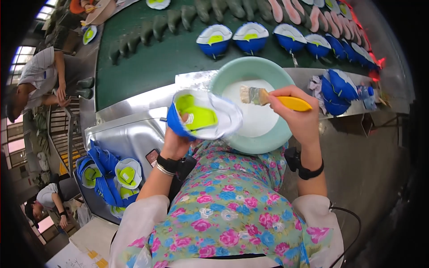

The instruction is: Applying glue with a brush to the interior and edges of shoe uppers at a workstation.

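Note:
My left hand (176, 140) grips a blue shoe upper (203, 115) with a white rim and a lime-green insole, sole side up, just left of a pale green basin. My right hand (298, 117) holds a yellow-handled brush (275, 98), its wet bristles over the white glue inside the basin (272, 138). The brush tip sits a little right of the shoe upper and does not touch it. The basin rests close to my chest, above my flowered apron.
A heap of blue uppers (105, 172) lies at my lower left on the metal bench (129, 129). More uppers (337, 87) are piled at right. A green conveyor belt (152, 62) carries several blue uppers (251, 38) and shoe lasts. Other people work at far left.

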Available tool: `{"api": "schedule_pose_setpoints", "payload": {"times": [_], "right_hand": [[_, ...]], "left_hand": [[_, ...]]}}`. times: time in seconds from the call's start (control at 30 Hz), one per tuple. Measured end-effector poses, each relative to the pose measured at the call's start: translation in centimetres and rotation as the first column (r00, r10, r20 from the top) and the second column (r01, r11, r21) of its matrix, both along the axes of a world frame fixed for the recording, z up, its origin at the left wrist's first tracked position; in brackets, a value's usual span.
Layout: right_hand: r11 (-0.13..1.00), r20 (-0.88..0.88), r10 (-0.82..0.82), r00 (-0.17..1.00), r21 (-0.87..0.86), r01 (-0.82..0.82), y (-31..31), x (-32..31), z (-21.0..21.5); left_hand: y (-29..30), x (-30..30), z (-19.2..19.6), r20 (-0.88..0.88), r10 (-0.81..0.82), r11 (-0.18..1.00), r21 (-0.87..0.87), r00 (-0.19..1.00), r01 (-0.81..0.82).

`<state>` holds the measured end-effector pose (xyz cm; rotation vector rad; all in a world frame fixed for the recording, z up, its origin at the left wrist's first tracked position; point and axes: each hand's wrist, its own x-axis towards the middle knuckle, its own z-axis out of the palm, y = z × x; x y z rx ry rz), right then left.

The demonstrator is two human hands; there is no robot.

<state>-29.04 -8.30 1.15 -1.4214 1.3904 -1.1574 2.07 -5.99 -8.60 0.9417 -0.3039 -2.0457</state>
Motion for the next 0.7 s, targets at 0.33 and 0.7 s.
{"api": "schedule_pose_setpoints", "payload": {"times": [0.33, 0.7], "right_hand": [[0.867, 0.06, 0.497, 0.866, -0.067, -0.493, -5.4, 6.0, 0.9], [0.948, 0.231, -0.249, 0.941, 0.259, 0.187, -0.4, 0.2, -0.7]], "left_hand": [[0.0, -3.4, 2.4, -0.259, -0.142, 0.975, 0.13, 0.955, 0.18], [-10.5, 7.6, -5.5, 0.321, 0.195, 0.957, -0.267, 0.927, -0.109]]}}
